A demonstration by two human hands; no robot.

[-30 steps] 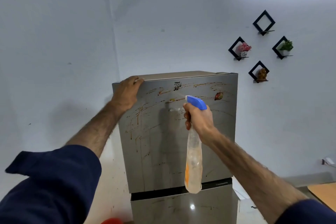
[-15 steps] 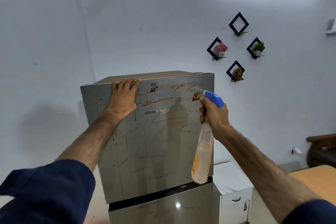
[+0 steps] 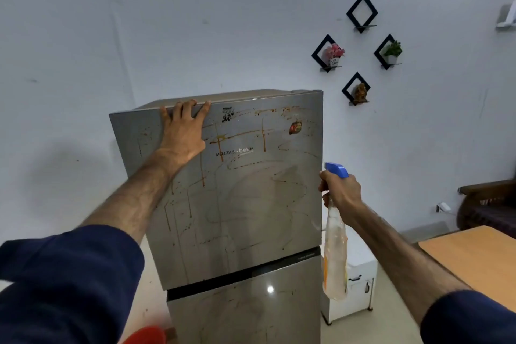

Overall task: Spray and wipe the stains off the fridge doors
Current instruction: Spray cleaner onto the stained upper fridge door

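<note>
**A:** So what's the setup? Start with the big stuff.

**B:** The fridge point(image 3: 237, 204) is the anchor for everything. Silver two-door unit against a pale wall point(image 3: 195, 22). Its upper door point(image 3: 251, 218) is covered in orange-brown stains point(image 3: 220, 139), streaks and long drips running down from near the top edge. The lower door point(image 3: 251, 313) has fainter marks, and nothing looks wiped yet on either one.

**A:** And the hands?

**B:** The left hand point(image 3: 183, 131) is flat on the upper door's top left part, fingers spread and hooked over the top edge. My guess is it's bracing the door so it doesn't swing or rock.

The right hand point(image 3: 342, 190) is just off the fridge's right edge, wrapped round the neck of a spray bottle point(image 3: 335, 254). The blue nozzle point(image 3: 336, 170) points back toward the door and the clear body hangs below the fist. It looks cocked to squirt the right side, though I can't tell if the trigger is being squeezed.

**A:** Anything else around?

**B:** Right of the fridge there's a wooden table point(image 3: 474, 257), then a small white cabinet point(image 3: 360, 282) low beside it. Up on the wall are four diamond shelves point(image 3: 360, 12). No cloth in sight, so wiping probably comes after spraying.
</note>
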